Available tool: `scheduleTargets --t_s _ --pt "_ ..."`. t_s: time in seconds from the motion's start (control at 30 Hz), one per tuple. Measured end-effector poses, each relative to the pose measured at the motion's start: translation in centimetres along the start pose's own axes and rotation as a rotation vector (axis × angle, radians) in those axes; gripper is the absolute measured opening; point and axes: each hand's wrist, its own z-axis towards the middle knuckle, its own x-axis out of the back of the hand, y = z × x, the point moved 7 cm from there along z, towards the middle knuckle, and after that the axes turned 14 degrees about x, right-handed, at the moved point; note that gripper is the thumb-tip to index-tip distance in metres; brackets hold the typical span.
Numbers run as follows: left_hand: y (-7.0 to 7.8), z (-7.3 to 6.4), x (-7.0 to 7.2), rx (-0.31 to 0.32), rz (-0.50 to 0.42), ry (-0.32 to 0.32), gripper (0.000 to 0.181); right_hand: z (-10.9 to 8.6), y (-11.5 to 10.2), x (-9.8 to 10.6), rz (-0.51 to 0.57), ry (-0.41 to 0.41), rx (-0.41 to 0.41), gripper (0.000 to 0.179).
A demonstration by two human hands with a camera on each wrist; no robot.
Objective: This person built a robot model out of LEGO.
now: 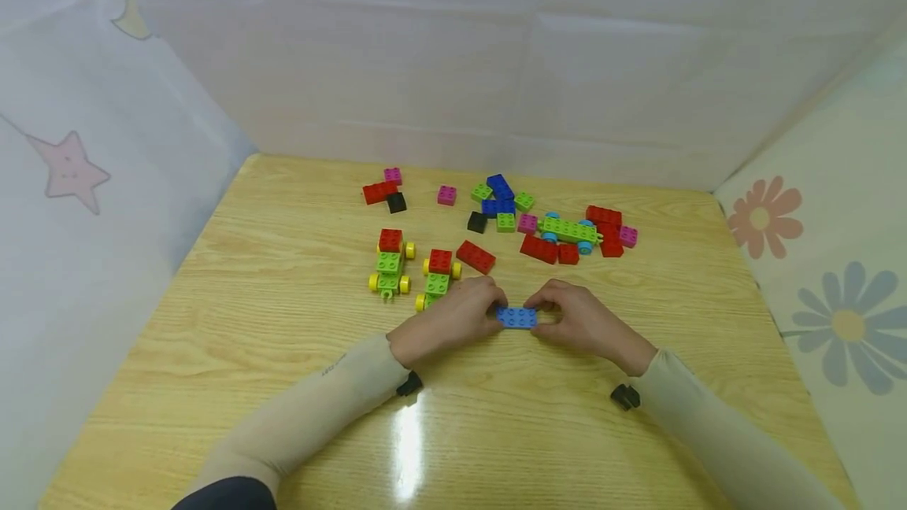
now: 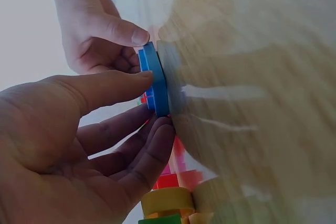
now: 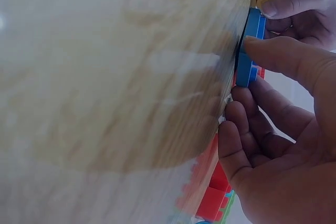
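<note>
A light-blue toy building brick (image 1: 517,318) with studs on top lies between both hands, close over the wooden table. My left hand (image 1: 459,312) pinches its left end with the thumb on the near side. At the other end, my right hand (image 1: 579,318) holds the brick between thumb and fingers. The left wrist view shows the brick's blue side (image 2: 161,90) under the thumb, its lower edge right at the tabletop. Seen from the right wrist, both thumbs press on the same long side of the brick (image 3: 244,69).
Just beyond my left hand stand two green wheeled cars, the left car (image 1: 388,264) and the right car (image 1: 438,283), carrying red bricks. A green base with blue wheels (image 1: 570,230) sits at back right among red bricks (image 1: 538,249). Pink, blue, green and black bricks lie behind.
</note>
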Motion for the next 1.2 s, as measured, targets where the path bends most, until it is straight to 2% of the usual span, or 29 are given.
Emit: scheduleTargets --t_s 0.4,0.67,0.83,0.93,1.07,1.2 --pt "-0.4 0.0 0.3 0.033 -0.028 -0.019 0.013 0.0 -0.1 0.0 0.010 0.014 -0.016 0.032" --pt "-1.2 0.5 -0.3 0.048 -0.040 -0.018 0.017 -0.3 -0.1 0.8 0.047 0.028 -0.032 0.035" --pt "-1.1 0.5 -0.3 0.020 -0.009 -0.016 0.019 0.0 0.8 2.5 0.090 0.119 -0.077 0.039" --pt "-1.0 0.5 -0.3 0.026 -0.008 -0.027 0.022 0.3 1.5 3.4 0.101 0.184 -0.103 0.041" --pt "-0.9 0.3 -0.2 0.025 -0.013 -0.032 0.021 0.9 2.2 4.2 0.095 0.246 -0.115 0.042" --pt "-0.8 0.2 -0.1 -0.002 -0.004 -0.024 0.020 1.6 2.8 4.8 0.082 0.291 -0.120 0.041"
